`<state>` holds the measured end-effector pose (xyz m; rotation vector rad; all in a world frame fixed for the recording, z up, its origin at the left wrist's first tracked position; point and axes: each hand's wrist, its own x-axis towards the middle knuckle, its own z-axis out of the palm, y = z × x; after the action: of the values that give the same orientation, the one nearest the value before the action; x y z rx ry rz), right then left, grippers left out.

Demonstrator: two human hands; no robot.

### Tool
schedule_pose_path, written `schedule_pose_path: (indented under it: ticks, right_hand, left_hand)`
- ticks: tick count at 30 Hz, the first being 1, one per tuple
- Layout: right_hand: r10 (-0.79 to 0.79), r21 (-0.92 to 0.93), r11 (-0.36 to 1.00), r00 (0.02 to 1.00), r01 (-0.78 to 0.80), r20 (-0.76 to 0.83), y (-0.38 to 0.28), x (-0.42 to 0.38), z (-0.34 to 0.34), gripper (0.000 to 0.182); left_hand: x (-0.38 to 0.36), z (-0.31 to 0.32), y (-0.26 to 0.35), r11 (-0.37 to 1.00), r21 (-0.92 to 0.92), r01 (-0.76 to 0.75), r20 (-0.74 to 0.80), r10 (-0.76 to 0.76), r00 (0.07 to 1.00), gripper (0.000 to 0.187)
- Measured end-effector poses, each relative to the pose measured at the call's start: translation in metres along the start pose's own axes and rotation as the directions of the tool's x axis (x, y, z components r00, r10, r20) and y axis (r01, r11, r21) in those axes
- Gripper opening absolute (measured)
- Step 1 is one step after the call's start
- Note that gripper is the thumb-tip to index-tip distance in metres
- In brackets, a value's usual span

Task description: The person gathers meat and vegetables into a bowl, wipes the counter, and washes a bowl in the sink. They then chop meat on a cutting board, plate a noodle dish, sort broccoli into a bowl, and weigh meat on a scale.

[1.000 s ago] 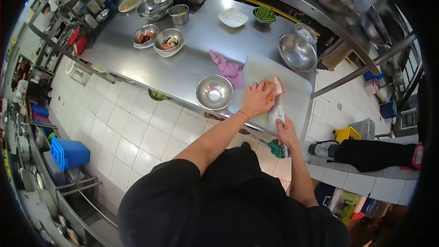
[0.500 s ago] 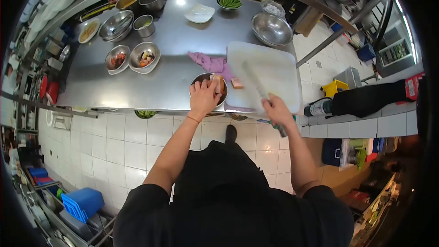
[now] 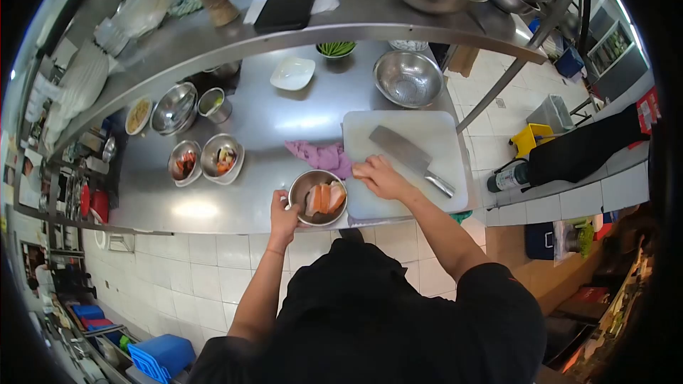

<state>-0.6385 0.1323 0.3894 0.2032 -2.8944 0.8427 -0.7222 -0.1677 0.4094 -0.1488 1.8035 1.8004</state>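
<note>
Gripping the rim of the steel bowl (image 3: pixel 317 197) of salmon slices (image 3: pixel 324 198), the left hand (image 3: pixel 283 215) steadies it at frame centre. The right hand (image 3: pixel 380 175) rests loosely open and empty on the cutting board (image 3: pixel 434 135); the cleaver (image 3: pixel 409 158) lies just beside it.

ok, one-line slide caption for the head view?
Left hand grips round steel bowl of salmon slices; right hand rests on white cutting board beside cleaver.

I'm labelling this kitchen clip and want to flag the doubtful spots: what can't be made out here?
- Head view: the right hand on the cutting board hides whatever lies under its fingers.
- The left hand covers part of the bowl's rim.
- The contents of the two small bowls are too small to name.
- The upper shelf hides the table's back edge.
</note>
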Motion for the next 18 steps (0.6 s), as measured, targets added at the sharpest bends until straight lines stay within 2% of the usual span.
schedule_pose_path:
  ticks: [1,2,4,5,7,8,9,10,12,14,15,16,17,18]
  right_hand:
    - [0.074,0.220,0.974,0.996,-0.063,-0.043,0.000,0.012,-0.006,0.051]
    - [0.073,0.230,0.971,0.997,-0.062,-0.038,-0.005,0.021,-0.009,0.051]
    - [0.065,0.395,0.916,0.945,0.071,-0.320,-0.044,0.044,-0.038,0.048]
    - [0.066,0.403,0.912,0.947,0.071,-0.315,-0.051,0.054,-0.042,0.048]
    - [0.028,-0.040,0.998,0.976,-0.038,-0.217,-0.055,0.078,-0.046,0.047]
    - [0.121,-0.110,0.980,0.933,-0.167,-0.338,-0.045,0.097,-0.042,0.045]
    - [0.268,-0.063,0.945,0.870,-0.320,-0.413,-0.030,0.113,-0.042,0.041]
    - [0.401,-0.006,0.889,0.783,-0.459,-0.475,-0.013,0.132,-0.040,0.040]
    - [0.608,0.323,0.784,0.762,-0.530,-0.225,0.054,0.160,-0.024,0.035]
    - [0.639,0.479,0.747,0.695,-0.461,-0.329,0.089,0.179,-0.014,0.028]
    - [0.746,0.690,0.589,0.612,-0.420,-0.263,0.087,0.186,-0.023,0.026]
    - [0.830,0.850,0.388,0.536,-0.355,-0.155,0.084,0.193,-0.029,0.023]
    - [0.832,0.895,0.340,0.536,-0.287,-0.145,0.090,0.195,-0.023,0.023]
    - [0.837,0.931,0.288,0.532,-0.224,-0.131,0.084,0.198,-0.018,0.024]
  left_hand:
    - [0.002,0.003,0.007,1.000,0.005,-0.029,0.004,0.029,1.000,0.044]
    - [0.003,0.006,0.012,0.999,0.008,-0.052,0.004,0.052,0.999,0.044]
    - [0.012,0.019,0.032,0.998,0.016,-0.065,0.002,0.065,0.998,0.044]
    - [0.022,0.028,0.041,0.996,0.017,-0.085,0.011,0.085,0.996,0.044]
    - [0.060,0.044,0.053,0.998,-0.008,-0.069,0.027,0.070,0.997,0.036]
    - [0.087,0.050,0.053,0.997,0.005,-0.073,0.034,0.073,0.997,0.034]
    - [0.114,0.059,0.055,0.994,0.008,-0.109,0.014,0.109,0.994,0.034]
    - [0.136,0.070,0.060,0.990,0.009,-0.144,-0.010,0.144,0.990,0.035]
    - [0.154,0.101,0.089,0.972,-0.203,-0.119,-0.004,0.120,0.993,0.042]
    - [0.189,0.111,0.099,0.971,-0.218,-0.097,0.096,0.121,0.988,0.045]
    - [0.199,0.112,0.103,0.953,-0.296,-0.061,0.154,0.111,0.982,0.049]
    - [0.200,0.113,0.114,0.901,-0.430,0.055,0.217,0.043,0.975,0.050]
    - [0.221,0.106,0.105,0.886,-0.457,0.074,0.299,0.075,0.951,0.048]
    - [0.219,0.099,0.104,0.938,-0.344,-0.031,0.342,0.156,0.927,0.042]
